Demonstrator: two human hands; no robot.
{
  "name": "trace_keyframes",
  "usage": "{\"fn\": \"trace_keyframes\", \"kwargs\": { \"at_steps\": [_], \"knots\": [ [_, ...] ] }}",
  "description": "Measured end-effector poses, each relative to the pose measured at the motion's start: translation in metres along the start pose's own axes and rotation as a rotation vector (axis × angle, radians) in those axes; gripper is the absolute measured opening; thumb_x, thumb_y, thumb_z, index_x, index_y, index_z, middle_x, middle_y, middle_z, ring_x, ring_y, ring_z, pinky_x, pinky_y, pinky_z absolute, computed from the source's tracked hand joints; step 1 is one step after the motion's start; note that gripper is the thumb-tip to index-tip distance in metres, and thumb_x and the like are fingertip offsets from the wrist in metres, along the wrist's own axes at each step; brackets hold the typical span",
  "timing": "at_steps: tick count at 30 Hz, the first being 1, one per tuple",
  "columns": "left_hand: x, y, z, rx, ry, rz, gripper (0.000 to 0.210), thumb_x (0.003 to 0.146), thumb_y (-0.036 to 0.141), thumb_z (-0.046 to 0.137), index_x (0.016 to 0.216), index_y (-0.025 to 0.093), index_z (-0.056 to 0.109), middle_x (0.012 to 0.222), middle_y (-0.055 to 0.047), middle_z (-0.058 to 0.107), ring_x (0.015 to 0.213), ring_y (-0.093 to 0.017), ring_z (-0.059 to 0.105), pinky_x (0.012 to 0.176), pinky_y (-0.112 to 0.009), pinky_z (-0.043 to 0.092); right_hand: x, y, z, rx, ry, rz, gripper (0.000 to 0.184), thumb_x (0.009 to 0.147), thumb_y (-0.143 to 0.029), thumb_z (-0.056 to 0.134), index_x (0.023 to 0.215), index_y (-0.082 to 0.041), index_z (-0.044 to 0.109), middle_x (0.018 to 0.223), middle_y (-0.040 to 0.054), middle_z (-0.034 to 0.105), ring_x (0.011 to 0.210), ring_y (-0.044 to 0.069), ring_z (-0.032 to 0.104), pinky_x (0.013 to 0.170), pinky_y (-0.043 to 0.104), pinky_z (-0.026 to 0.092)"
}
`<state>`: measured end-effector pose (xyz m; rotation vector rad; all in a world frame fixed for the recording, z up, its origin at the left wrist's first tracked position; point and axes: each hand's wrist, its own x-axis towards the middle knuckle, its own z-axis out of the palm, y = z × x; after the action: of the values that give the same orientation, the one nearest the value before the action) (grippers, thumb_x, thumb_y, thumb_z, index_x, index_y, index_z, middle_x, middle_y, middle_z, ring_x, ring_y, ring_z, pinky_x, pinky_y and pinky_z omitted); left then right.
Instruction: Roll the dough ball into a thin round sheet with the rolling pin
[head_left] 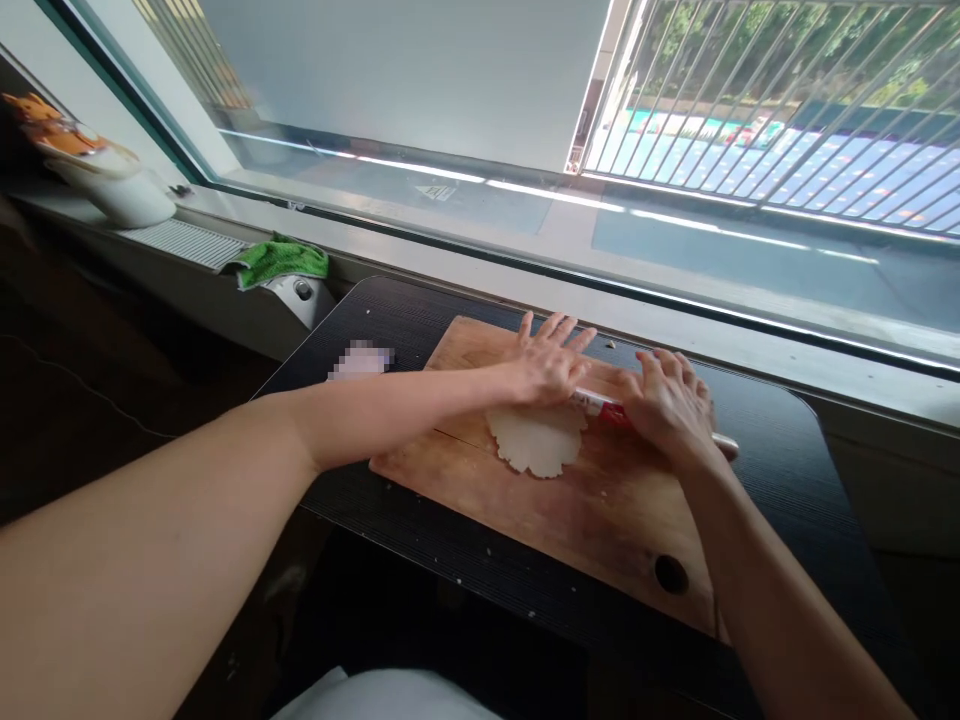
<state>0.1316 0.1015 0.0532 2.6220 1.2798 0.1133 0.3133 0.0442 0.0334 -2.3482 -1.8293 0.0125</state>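
A pale sheet of dough [538, 440] with a ragged edge lies on a wooden cutting board [600, 520]. Across the far part of the dough runs a rolling pin [592, 402] with a white and red label; its right end pokes out past my right hand. My left hand [551, 362] rests palm down on the pin's left part, its fingers spread forward. Over the right part lies my right hand [666, 395], open, with fingers stretched forward. The pin's left end is hidden under my left hand.
The board sits on a dark table [780, 470] with small crumbs near its front edge. A blurred pale item [361, 360] lies to the left. A green cloth [279, 262] and a white container [120, 185] are by the window, behind the table's left corner.
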Motion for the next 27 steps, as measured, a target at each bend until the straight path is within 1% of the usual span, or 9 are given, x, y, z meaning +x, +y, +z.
{"fn": "trace_keyframes", "kwargs": {
  "at_steps": [4, 6, 9, 11, 13, 18, 20, 24, 27],
  "knots": [
    [0.031, -0.007, -0.006, -0.005, -0.01, -0.172, 0.066, 0.101, 0.041, 0.026, 0.162, 0.017, 0.02, 0.169, -0.011, 0.021, 0.157, -0.028, 0.012, 0.126, -0.06, 0.009, 0.036, -0.006, -0.006, 0.026, -0.1, 0.118, 0.064, 0.095, -0.045, 0.034, 0.146, -0.009, 0.05, 0.156, 0.0213, 0.043, 0.146, 0.039, 0.034, 0.116, 0.059, 0.03],
    [0.02, -0.006, -0.003, -0.026, -0.033, -0.162, 0.067, 0.1, 0.044, 0.026, 0.161, 0.016, 0.022, 0.169, -0.012, 0.023, 0.157, -0.029, 0.014, 0.125, -0.061, 0.012, 0.023, -0.007, -0.008, -0.002, -0.122, 0.108, 0.064, 0.096, -0.045, 0.032, 0.147, -0.011, 0.049, 0.157, 0.0197, 0.043, 0.145, 0.038, 0.036, 0.116, 0.058, 0.032],
    [-0.015, 0.001, 0.005, -0.034, -0.056, -0.041, 0.066, 0.1, 0.048, 0.024, 0.16, 0.021, 0.027, 0.167, -0.009, 0.028, 0.156, -0.029, 0.019, 0.125, -0.061, 0.013, -0.016, -0.004, -0.006, -0.076, -0.094, -0.028, 0.056, 0.099, -0.041, 0.027, 0.143, -0.021, 0.055, 0.155, 0.0121, 0.048, 0.145, 0.032, 0.037, 0.117, 0.054, 0.033],
    [-0.026, 0.004, 0.007, -0.013, -0.026, 0.013, 0.063, 0.101, 0.047, 0.025, 0.159, 0.023, 0.031, 0.167, -0.007, 0.03, 0.156, -0.029, 0.019, 0.125, -0.061, 0.011, -0.028, -0.001, -0.005, -0.103, -0.068, -0.09, 0.054, 0.1, -0.038, 0.026, 0.139, -0.024, 0.059, 0.153, 0.0099, 0.051, 0.144, 0.031, 0.038, 0.118, 0.054, 0.032],
    [-0.018, 0.003, 0.005, -0.005, 0.01, -0.005, 0.063, 0.101, 0.045, 0.027, 0.158, 0.021, 0.032, 0.167, -0.008, 0.03, 0.156, -0.03, 0.019, 0.125, -0.062, 0.01, -0.018, -0.001, -0.003, -0.063, -0.068, -0.065, 0.055, 0.099, -0.04, 0.027, 0.141, -0.022, 0.057, 0.153, 0.0118, 0.05, 0.144, 0.032, 0.038, 0.117, 0.056, 0.032],
    [0.025, -0.005, -0.005, -0.029, -0.004, -0.216, 0.064, 0.099, 0.039, 0.03, 0.159, 0.016, 0.029, 0.165, -0.012, 0.032, 0.154, -0.03, 0.022, 0.123, -0.063, 0.017, 0.032, -0.004, -0.004, 0.052, -0.113, 0.114, 0.064, 0.096, -0.047, 0.032, 0.147, -0.014, 0.05, 0.154, 0.0198, 0.045, 0.144, 0.038, 0.037, 0.114, 0.06, 0.032],
    [0.016, -0.003, -0.002, -0.033, -0.025, -0.196, 0.064, 0.099, 0.041, 0.029, 0.158, 0.016, 0.03, 0.164, -0.012, 0.034, 0.154, -0.031, 0.023, 0.123, -0.064, 0.018, 0.023, -0.004, -0.006, 0.043, -0.127, 0.098, 0.062, 0.096, -0.047, 0.031, 0.144, -0.015, 0.052, 0.154, 0.0191, 0.046, 0.143, 0.038, 0.038, 0.114, 0.06, 0.033],
    [-0.018, 0.003, 0.007, -0.018, -0.019, -0.074, 0.064, 0.101, 0.046, 0.024, 0.157, 0.019, 0.035, 0.163, -0.01, 0.037, 0.153, -0.032, 0.025, 0.125, -0.06, 0.016, -0.016, -0.002, -0.007, -0.019, -0.133, -0.07, 0.053, 0.099, -0.045, 0.026, 0.134, -0.025, 0.06, 0.152, 0.0107, 0.05, 0.144, 0.032, 0.038, 0.116, 0.056, 0.032],
    [-0.007, 0.001, 0.003, -0.008, -0.003, -0.071, 0.062, 0.101, 0.043, 0.026, 0.158, 0.02, 0.033, 0.166, -0.008, 0.032, 0.155, -0.031, 0.02, 0.125, -0.061, 0.014, -0.005, -0.003, -0.008, -0.028, -0.099, -0.029, 0.056, 0.1, -0.048, 0.025, 0.141, -0.024, 0.055, 0.158, 0.0114, 0.043, 0.148, 0.031, 0.032, 0.118, 0.054, 0.03]
  ]
}}
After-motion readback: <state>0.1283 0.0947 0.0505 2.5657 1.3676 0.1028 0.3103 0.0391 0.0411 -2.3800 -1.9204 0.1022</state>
